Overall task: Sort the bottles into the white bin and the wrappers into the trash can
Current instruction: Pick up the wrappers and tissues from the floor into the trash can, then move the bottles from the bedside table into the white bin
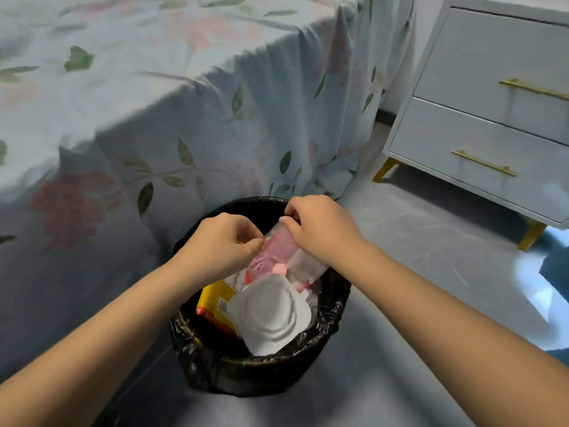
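1. the left hand [223,241] has its fingers curled in tight and pinches one edge of the pink wrapper [275,248]. the right hand [314,229] is curled too and pinches the far top corner of the same wrapper. both hands hold it — no hand is free.

2. the wrapper is a see-through pink pack. it hangs between the two hands, right over the mouth of the trash can [261,365].

3. its long side runs on a slant: the high end is up by the right hand, and the low end points down and toward the person, into the can. so the wrapper lies below and between the grips, not off to a side.

4. the low end looks like it touches the stuff in the can, but i cannot tell for sure, since the picture is a bit blurry there.

5. both hands are just about as near to the can as each other. the right hand sits a little farther from the person, over the back rim.

6. i think the next move is simple — let go with both hands and the wrapper should drop straight in, since the can is right under it.

7. in the can there is a white lid [271,312] and a yellow pack [217,300], near the front and left.

8. no bottle and no white bin show here. the can stands beside the flowery bed sheet [154,103].
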{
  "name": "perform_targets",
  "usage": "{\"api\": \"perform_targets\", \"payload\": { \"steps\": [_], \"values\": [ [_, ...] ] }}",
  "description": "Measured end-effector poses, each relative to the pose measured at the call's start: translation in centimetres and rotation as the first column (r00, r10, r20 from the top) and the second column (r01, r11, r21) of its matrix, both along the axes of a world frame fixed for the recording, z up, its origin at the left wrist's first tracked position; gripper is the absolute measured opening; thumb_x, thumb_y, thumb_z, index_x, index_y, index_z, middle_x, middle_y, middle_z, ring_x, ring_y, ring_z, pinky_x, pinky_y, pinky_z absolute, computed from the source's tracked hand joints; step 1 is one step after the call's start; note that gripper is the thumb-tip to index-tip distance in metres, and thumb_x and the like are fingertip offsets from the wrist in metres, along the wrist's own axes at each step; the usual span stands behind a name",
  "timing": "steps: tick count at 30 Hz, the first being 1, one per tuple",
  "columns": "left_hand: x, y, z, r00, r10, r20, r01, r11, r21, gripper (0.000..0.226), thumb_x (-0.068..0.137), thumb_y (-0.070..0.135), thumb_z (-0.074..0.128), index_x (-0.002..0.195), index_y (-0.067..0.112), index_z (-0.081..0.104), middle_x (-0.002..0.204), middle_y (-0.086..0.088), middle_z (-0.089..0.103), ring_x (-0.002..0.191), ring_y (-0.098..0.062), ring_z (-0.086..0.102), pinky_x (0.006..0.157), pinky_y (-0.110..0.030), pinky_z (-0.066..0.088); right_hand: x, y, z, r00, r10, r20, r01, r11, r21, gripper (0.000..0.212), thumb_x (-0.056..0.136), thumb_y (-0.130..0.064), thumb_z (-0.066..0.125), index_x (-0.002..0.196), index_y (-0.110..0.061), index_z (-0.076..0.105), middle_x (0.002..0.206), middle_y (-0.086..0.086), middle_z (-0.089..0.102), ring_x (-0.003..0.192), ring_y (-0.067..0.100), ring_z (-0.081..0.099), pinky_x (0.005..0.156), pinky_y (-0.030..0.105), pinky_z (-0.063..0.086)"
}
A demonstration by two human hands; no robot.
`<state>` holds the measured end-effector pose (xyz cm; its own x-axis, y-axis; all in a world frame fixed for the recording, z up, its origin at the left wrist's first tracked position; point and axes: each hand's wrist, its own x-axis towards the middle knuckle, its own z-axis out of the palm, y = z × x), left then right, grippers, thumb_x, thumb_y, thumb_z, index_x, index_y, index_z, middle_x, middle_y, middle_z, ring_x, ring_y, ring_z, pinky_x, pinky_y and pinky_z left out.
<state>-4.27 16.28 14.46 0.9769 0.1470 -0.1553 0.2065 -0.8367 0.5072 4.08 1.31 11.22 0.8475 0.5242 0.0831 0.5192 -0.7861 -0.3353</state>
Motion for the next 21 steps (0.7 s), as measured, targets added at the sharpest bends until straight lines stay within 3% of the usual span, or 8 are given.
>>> {"api": "perform_targets", "payload": {
  "steps": [3, 7, 10, 16, 21],
  "values": [
    [0.4, -0.1, 3.8, 0.999, 0.005, -0.053, -0.007, 0.999, -0.033, 0.011, 0.087, 0.026, 0.059, 0.081, 0.027, 0.068, 0.071, 0.018, 0.063, 0.071, 0.003, 0.056, 0.057, -0.005, 0.035, -0.6, -2.7, 4.2, 0.993, -0.060, -0.104, 0.059, 0.998, -0.013, 0.022, 0.091, -0.025, 0.048, 0.107, -0.021, 0.062, 0.104, 0.002, 0.066, 0.102, 0.025, 0.057, 0.078, 0.037, 0.051],
    [2.1, -1.1, 12.0, 0.994, -0.037, -0.098, 0.028, 0.996, -0.090, 0.012, 0.088, 0.026, 0.059, 0.087, 0.023, 0.071, 0.078, 0.013, 0.068, 0.076, -0.002, 0.062, 0.064, -0.012, 0.042, -1.2, -6.6, 11.7, 0.938, -0.274, -0.211, 0.280, 0.960, 0.001, 0.018, 0.094, -0.035, 0.044, 0.096, -0.023, 0.058, 0.080, 0.001, 0.067, 0.081, 0.028, 0.062, 0.067, 0.035, 0.049],
    [3.9, -2.5, 20.1, 0.990, -0.072, -0.122, 0.055, 0.989, -0.138, 0.012, 0.089, 0.028, 0.058, 0.085, 0.024, 0.069, 0.075, 0.014, 0.067, 0.072, -0.002, 0.063, 0.069, -0.020, 0.050, -0.9, -8.4, 19.3, 0.883, -0.357, -0.305, 0.374, 0.927, 0.000, 0.023, 0.095, -0.040, 0.042, 0.092, -0.023, 0.058, 0.071, -0.005, 0.059, 0.077, 0.025, 0.061, 0.066, 0.036, 0.049],
    [9.9, -7.1, 37.5, 0.973, -0.210, -0.092, 0.200, 0.974, -0.106, 0.018, 0.087, 0.041, 0.053, 0.090, 0.029, 0.066, 0.083, 0.015, 0.069, 0.081, -0.007, 0.065, 0.076, -0.033, 0.055, 2.3, -12.6, 35.5, 0.789, -0.446, -0.423, 0.447, 0.889, -0.102, 0.027, 0.091, -0.037, 0.046, 0.114, -0.026, 0.055, 0.110, -0.005, 0.060, 0.097, 0.017, 0.058, 0.081, 0.033, 0.051],
    [18.1, -14.3, 49.2, 0.921, -0.389, -0.012, 0.389, 0.921, 0.004, 0.022, 0.086, 0.045, 0.050, 0.095, 0.029, 0.063, 0.093, 0.010, 0.070, 0.092, -0.016, 0.065, 0.079, -0.036, 0.054, 7.2, -19.6, 46.2, 0.749, -0.545, -0.376, 0.508, 0.837, -0.202, 0.032, 0.090, -0.039, 0.048, 0.119, -0.029, 0.053, 0.112, -0.006, 0.063, 0.106, 0.018, 0.058, 0.085, 0.032, 0.049]
  ]
}}
